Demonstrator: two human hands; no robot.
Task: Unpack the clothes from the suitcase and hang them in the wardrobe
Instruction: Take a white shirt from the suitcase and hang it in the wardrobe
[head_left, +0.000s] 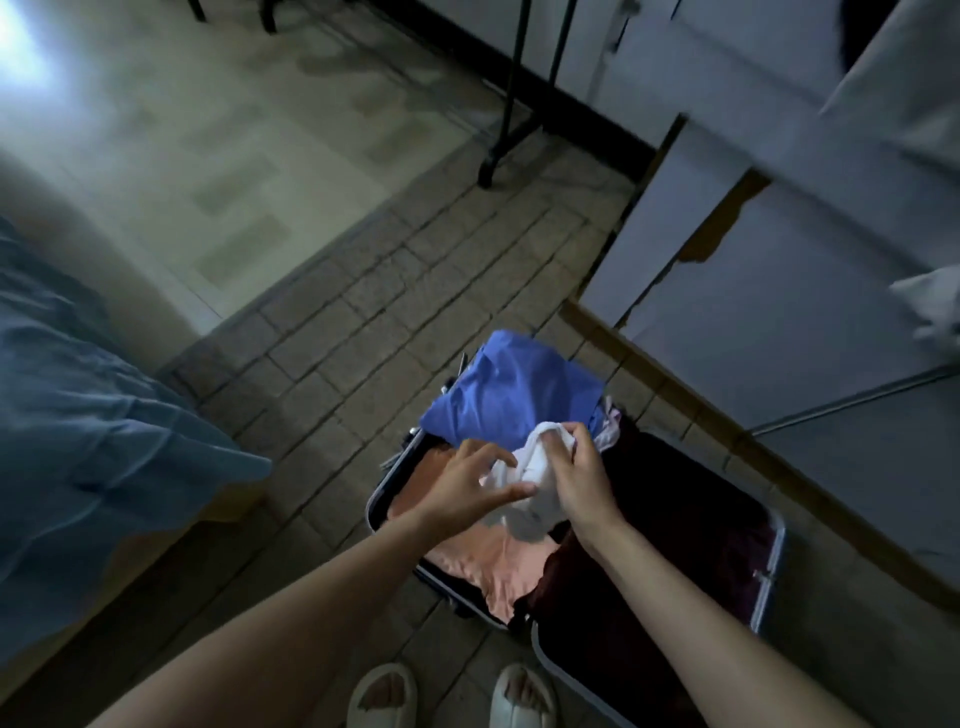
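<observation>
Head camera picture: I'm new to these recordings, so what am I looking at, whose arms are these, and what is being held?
There is no machine here. A person wears one wide-angle camera on the head, looking forward and down, so the two bare arms coming up from the bottom edge are their own, and their slippers show below.

An open suitcase lies on the tiled floor. In it are a blue garment, a peach one and a dark red one.

The right hand grips a white cloth just above the suitcase. The left hand pinches the same cloth from the other side.

A blue bed cover is at the left, and white cabinet doors, probably the wardrobe, at the right.
</observation>
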